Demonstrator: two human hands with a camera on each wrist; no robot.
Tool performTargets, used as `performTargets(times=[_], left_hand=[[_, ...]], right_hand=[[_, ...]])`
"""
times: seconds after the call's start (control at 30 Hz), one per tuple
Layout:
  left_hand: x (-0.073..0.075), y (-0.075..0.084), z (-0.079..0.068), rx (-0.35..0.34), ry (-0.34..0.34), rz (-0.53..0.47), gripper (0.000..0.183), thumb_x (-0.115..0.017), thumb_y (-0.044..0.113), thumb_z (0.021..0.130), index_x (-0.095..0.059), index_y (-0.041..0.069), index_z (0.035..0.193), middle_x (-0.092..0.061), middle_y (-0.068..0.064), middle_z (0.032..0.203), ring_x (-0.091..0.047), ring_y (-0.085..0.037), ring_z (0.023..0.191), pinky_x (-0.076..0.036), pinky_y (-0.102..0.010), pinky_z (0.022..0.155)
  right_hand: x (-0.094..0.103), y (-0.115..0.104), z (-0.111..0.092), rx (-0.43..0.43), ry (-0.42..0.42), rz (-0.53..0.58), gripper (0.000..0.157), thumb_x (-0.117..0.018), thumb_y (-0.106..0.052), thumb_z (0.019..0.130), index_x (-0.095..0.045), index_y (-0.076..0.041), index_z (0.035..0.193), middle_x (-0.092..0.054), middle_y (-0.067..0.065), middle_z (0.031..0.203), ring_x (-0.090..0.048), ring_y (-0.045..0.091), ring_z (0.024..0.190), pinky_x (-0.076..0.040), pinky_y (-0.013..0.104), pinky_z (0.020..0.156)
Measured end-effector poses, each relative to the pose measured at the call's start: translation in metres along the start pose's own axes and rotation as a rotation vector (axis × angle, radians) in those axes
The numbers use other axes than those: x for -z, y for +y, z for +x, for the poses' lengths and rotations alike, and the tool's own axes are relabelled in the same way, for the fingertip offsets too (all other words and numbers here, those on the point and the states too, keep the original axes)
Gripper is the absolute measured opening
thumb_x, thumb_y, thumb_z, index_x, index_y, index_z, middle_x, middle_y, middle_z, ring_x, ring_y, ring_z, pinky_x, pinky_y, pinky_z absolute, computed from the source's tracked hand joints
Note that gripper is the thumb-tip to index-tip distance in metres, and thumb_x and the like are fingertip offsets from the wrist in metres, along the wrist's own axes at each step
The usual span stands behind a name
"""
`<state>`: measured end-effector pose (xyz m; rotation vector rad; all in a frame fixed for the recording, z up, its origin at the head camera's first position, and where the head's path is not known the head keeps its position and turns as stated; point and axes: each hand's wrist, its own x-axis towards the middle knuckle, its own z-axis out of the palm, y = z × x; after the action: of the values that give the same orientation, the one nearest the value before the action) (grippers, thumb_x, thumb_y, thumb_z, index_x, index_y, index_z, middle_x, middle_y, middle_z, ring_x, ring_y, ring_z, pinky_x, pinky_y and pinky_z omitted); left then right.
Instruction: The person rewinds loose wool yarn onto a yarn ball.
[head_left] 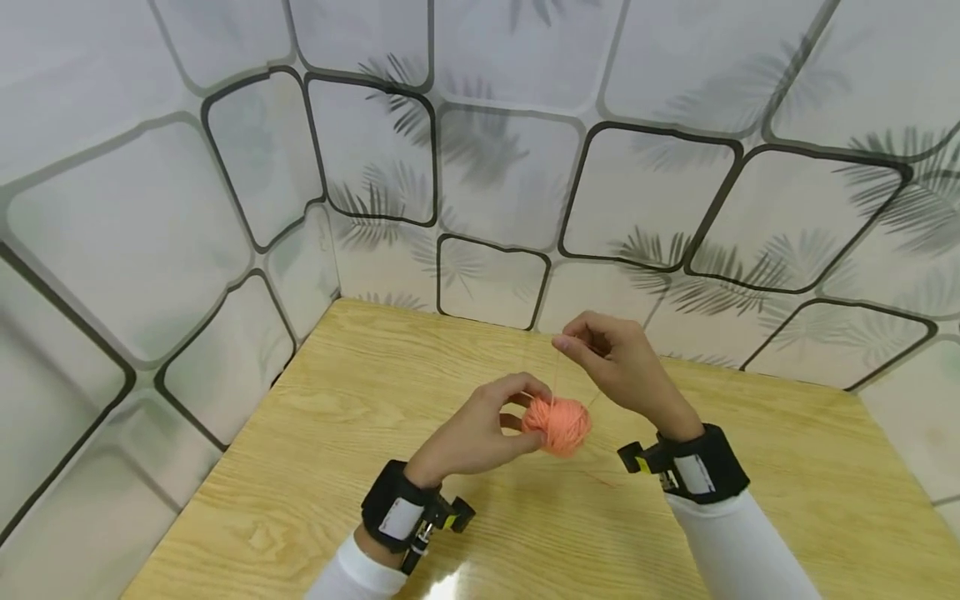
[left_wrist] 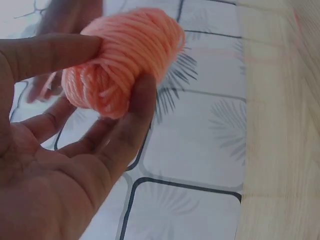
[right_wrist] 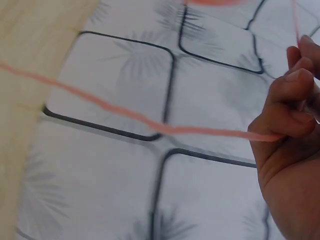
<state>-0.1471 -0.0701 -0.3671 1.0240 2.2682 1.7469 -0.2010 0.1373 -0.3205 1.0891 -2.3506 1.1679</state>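
Note:
A coral-coloured ball of yarn (head_left: pixel 564 427) is held up over the wooden table by my left hand (head_left: pixel 487 429), its thumb and fingers around one end. In the left wrist view the wound strands of the yarn ball (left_wrist: pixel 135 55) show between thumb and fingers. My right hand (head_left: pixel 618 360) is raised above and to the right, pinching a strand of yarn that runs up from the ball. Seen from the right wrist, a length of yarn (right_wrist: pixel 115 107) trails out from under the curled fingers of the right hand (right_wrist: pixel 290 135).
The light wooden table (head_left: pixel 322 433) reaches back to a wall covering (head_left: pixel 495 287) with dark outlines and leaf prints. A loose yarn end (head_left: pixel 600 479) shows below the ball. Each wrist wears a black strap with a small camera.

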Motion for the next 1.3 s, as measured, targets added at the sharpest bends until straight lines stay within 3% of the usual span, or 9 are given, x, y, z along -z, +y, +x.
performTargets(times=[0.2,0.37,0.5,0.63,0.77,1.0,1.13,1.3], left_hand=[[0.005,0.024,0.000,-0.043,0.018,-0.223,0.031,-0.062,0.000,0.082,-0.051,0.002,0.111,-0.051,-0.009,0.112,-0.054,-0.022,0.102,-0.049,-0.039,0.079],[0.009,0.025,-0.001,-0.035,0.105,-0.297,0.033,-0.062,-0.004,0.081,-0.051,-0.001,0.112,-0.050,-0.012,0.115,-0.054,-0.026,0.101,-0.049,-0.042,0.078],[0.011,0.023,0.002,-0.032,0.188,-0.306,0.033,-0.061,-0.004,0.082,-0.050,-0.002,0.113,-0.049,-0.013,0.116,-0.052,-0.029,0.102,-0.049,-0.040,0.078],[0.011,0.012,0.006,-0.017,0.311,-0.276,0.034,-0.062,0.000,0.083,-0.050,-0.002,0.115,-0.050,-0.013,0.116,-0.051,-0.029,0.103,-0.049,-0.039,0.079],[0.010,-0.006,0.011,0.007,0.416,-0.225,0.036,-0.063,0.005,0.083,-0.050,0.002,0.117,-0.050,-0.011,0.117,-0.051,-0.029,0.104,-0.049,-0.036,0.078],[0.010,-0.017,0.014,-0.012,0.531,-0.002,0.033,-0.064,0.010,0.083,-0.052,0.009,0.114,-0.051,-0.006,0.111,-0.052,-0.025,0.099,-0.051,-0.034,0.073],[0.010,-0.023,0.015,-0.017,0.538,0.145,0.033,-0.065,0.010,0.082,-0.053,0.010,0.112,-0.051,-0.003,0.109,-0.053,-0.023,0.096,-0.050,-0.034,0.072],[0.008,-0.029,0.011,0.029,0.442,0.234,0.032,-0.064,0.010,0.081,-0.053,0.013,0.111,-0.051,0.000,0.107,-0.052,-0.019,0.096,-0.050,-0.031,0.071]], right_hand=[[-0.021,0.005,-0.007,-0.133,-0.041,0.156,0.008,-0.054,-0.012,0.092,-0.061,-0.013,0.089,-0.047,0.000,0.062,-0.038,0.012,0.048,-0.032,0.029,0.043],[-0.032,0.003,-0.015,-0.136,-0.086,0.232,0.005,-0.056,-0.010,0.090,-0.061,-0.010,0.089,-0.059,0.002,0.076,-0.053,0.014,0.061,-0.044,0.031,0.053],[-0.039,0.003,-0.023,-0.166,-0.089,0.181,0.006,-0.058,-0.005,0.088,-0.060,-0.011,0.087,-0.057,-0.001,0.075,-0.051,0.011,0.064,-0.045,0.031,0.059],[-0.049,0.009,-0.037,-0.242,-0.121,0.120,0.012,-0.050,-0.003,0.091,-0.058,-0.011,0.086,-0.048,-0.003,0.064,-0.042,0.007,0.053,-0.038,0.028,0.049],[-0.058,0.019,-0.052,-0.234,-0.193,0.091,0.010,-0.050,-0.018,0.095,-0.058,-0.017,0.090,-0.046,-0.004,0.062,-0.040,0.007,0.049,-0.035,0.026,0.045],[-0.052,0.001,-0.064,-0.209,-0.293,-0.010,0.017,-0.044,-0.038,0.096,-0.055,-0.031,0.085,-0.041,-0.010,0.058,-0.036,0.005,0.047,-0.033,0.023,0.045],[-0.041,-0.013,-0.064,-0.178,-0.290,-0.081,0.016,-0.045,-0.038,0.096,-0.056,-0.032,0.085,-0.040,-0.013,0.058,-0.035,0.003,0.047,-0.033,0.022,0.046],[-0.020,-0.027,-0.054,-0.088,-0.222,-0.104,0.009,-0.050,-0.033,0.094,-0.057,-0.032,0.089,-0.037,-0.015,0.057,-0.031,0.001,0.046,-0.031,0.021,0.045]])
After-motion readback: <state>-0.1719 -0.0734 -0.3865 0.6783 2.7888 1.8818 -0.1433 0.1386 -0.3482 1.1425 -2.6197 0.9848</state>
